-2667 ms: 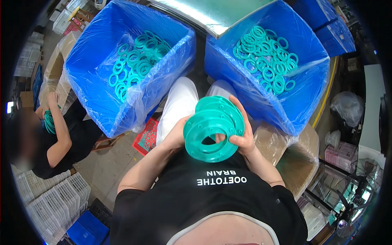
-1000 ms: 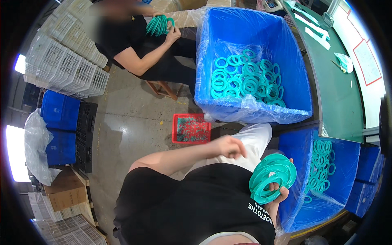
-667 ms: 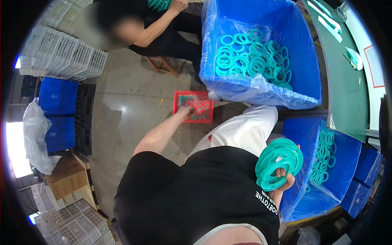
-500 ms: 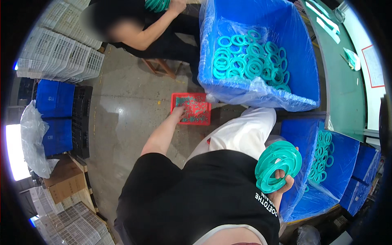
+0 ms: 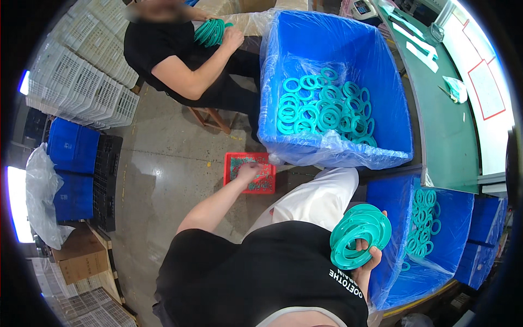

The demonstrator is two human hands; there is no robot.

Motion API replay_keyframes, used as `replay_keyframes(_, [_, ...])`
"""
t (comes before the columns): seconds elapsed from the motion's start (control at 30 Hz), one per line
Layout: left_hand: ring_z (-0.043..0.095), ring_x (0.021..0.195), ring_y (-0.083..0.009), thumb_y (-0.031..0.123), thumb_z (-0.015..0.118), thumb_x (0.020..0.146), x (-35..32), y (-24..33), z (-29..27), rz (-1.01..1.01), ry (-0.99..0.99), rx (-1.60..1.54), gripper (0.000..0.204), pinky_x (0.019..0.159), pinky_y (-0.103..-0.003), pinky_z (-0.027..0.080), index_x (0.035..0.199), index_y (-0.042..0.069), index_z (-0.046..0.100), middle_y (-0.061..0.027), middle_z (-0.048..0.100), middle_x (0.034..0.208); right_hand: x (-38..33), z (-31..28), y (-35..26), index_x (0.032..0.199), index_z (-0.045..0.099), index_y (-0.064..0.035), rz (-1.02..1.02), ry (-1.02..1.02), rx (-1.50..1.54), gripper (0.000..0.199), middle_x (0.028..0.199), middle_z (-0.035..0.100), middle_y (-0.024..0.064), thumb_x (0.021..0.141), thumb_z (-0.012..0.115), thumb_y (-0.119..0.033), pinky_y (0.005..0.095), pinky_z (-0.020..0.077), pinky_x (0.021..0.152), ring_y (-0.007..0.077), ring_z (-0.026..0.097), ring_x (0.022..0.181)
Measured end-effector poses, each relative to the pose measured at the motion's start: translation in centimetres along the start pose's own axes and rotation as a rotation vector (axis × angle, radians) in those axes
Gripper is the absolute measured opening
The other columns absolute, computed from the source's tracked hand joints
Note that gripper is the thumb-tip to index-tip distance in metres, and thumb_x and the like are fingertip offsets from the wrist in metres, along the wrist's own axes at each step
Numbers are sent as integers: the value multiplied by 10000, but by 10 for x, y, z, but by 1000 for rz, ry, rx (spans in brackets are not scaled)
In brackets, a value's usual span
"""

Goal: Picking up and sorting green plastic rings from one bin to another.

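Note:
My right hand (image 5: 371, 260) is closed around a stack of teal plastic rings (image 5: 348, 229) held beside my body. Its fingers come through the middle opening. My left arm reaches down to a shallow red tray (image 5: 263, 188) on the floor, where small green bits lie scattered. Over that tray is my left hand (image 5: 249, 172), too small and blurred to show how its fingers are set or whether anything is in them. Ahead of me stands a big blue bin (image 5: 343, 41), lined with clear plastic and holding a heap of similar rings (image 5: 330, 117).
Another lined blue bin (image 5: 444, 240) with rings stands at my right. A co-worker (image 5: 180, 65) sits ahead on a wooden stool, holding a bunch of green rings (image 5: 211, 32). A green table (image 5: 444, 128) is at the far right. Stacked white crates (image 5: 81, 76) stand at the left.
My left hand has shifted from the tray's left edge to over its middle. My right hand still holds the ring stack. The view has tilted, showing more of the co-worker.

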State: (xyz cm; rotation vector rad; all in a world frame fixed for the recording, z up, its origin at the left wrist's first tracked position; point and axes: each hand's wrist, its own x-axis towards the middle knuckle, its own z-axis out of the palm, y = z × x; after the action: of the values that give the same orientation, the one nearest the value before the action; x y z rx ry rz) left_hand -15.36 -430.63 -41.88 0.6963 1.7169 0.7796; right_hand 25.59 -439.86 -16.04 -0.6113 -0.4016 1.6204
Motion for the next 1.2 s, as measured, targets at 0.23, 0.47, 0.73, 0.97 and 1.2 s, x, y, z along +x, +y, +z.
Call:
replay_keyframes(0.23, [560,1080,-194,103,541,885,-183,197,98,673,-654,41,289,931,-325,442,1159,26,590,-128,585,1186,-2,4,-14,1468,81,-50,-192,-77,-363,998,939,569,174,704,718,-127,305,503,603,195,582,677])
replay_keyframes(0.47, [457,1212,-321,156,731,728,-237,248,158,1137,-840,261,627,1006,-406,388,1296,73,479,-148,441,1336,-26,-18,-24,1445,128,-27,-453,-54,-837,935,1287,446,220,709,703,-58,381,530,813,299,559,1086])
replay_keyframes(0.73, [554,1048,-290,3,773,618,-252,245,171,1221,-745,310,602,869,-363,478,1180,80,574,-124,533,1152,-38,-40,-20,1416,182,49,-481,-124,-861,921,1351,401,199,676,726,-20,372,346,1030,269,416,1267])
replay_keyframes(0.97, [574,870,-236,37,759,598,-249,227,168,1645,-641,242,489,693,-326,484,1063,113,628,-96,554,1025,-36,-40,-26,1466,11,-38,-500,-355,-638,1033,1251,472,207,690,687,53,401,487,833,260,607,947])
replay_keyframes(1.2, [549,795,-196,77,739,628,-246,227,167,1789,-677,161,398,647,-309,461,1016,121,658,-57,538,955,-30,-24,-32,1480,-10,-116,-521,-406,-526,1049,1057,534,211,690,647,97,443,496,786,260,594,860])
